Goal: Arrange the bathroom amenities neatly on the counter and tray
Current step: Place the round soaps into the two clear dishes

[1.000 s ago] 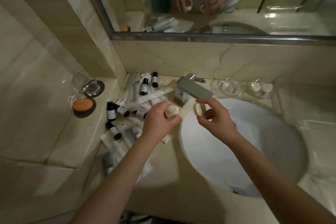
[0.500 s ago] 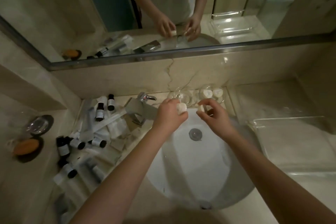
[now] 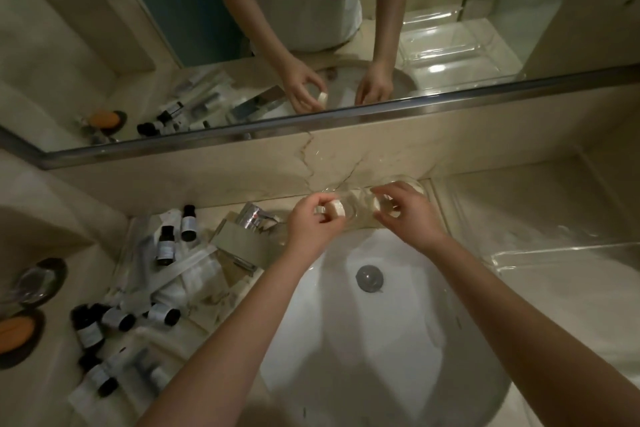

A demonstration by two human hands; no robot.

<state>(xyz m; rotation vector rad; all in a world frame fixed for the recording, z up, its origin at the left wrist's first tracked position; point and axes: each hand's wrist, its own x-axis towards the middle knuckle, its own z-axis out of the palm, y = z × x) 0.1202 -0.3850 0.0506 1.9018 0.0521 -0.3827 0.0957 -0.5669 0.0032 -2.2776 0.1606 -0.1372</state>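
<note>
Pretty dim, yellowish light overall; the white sink (image 3: pixel 381 340) is the brightest patch, with soft shadows across it. Glare streaks on the clear tray (image 3: pixel 554 253), and the wide lens bends the mirror frame (image 3: pixel 346 114) and smears the corners.

Sink (image 3: pixel 381 357), mirror (image 3: pixel 156 10), probably 1 faucet (image 3: pixel 239 243)

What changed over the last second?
Both grips moved from beside the faucet back toward the wall. The left grip still pinches its white round piece, now over the left glass dish. The right grip curls over the right glass dish; whether it still holds its piece is unclear. The bottles stay heaped left of the sink.
</note>
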